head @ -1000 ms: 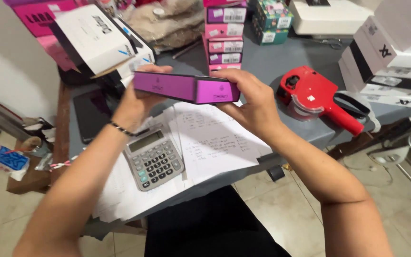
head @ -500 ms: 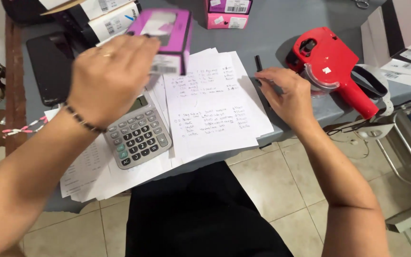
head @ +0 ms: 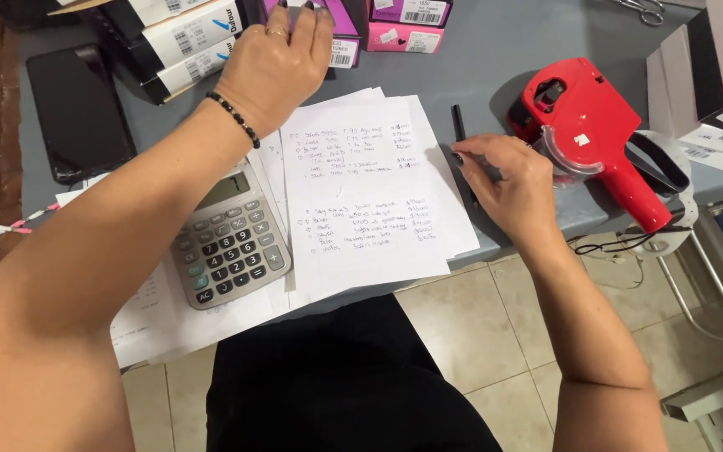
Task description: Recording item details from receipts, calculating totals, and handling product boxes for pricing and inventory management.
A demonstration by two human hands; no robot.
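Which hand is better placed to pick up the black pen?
Right. The right hand already has its fingers at the pen; the left hand is far off on the purple box.

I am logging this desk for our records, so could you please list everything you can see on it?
Purple box: one, far edge, under the left hand.
Pink boxes: two, stacked right of the purple one.
Black-and-white cartons: several, far left.
Phone: one, black, left.
Calculator: one, grey, on papers.
Handwritten sheets: several, white, centre.
Pen: one, black, beside the sheets.
Price-label gun: one, red, right.
Scissors: one pair, far right edge.
Table: one, grey.
Left hand: on the purple box.
Right hand: fingertips at the pen.
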